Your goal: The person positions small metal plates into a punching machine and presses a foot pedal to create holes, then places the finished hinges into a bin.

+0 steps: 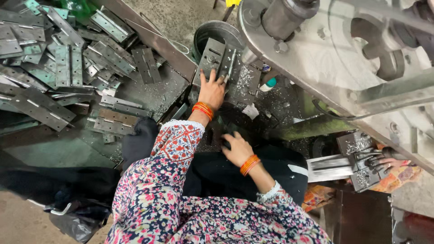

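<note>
Workshop bench; left hand on hinge

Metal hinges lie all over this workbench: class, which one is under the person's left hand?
The left hand presses on the hinge lying on the machine bed beside the round can, apart from the big pile of hinges on the left.

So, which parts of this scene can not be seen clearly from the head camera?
- Left hand: its palm lies on a metal hinge plate, hiding the part below.
- Right hand: the fingertips disappear in a dark area; what they touch is unclear.
- Machine: cut off by the top and right edges.
- Hinge pile: continues past the left edge.
- Another person's gloved hand: only partly visible.
</note>
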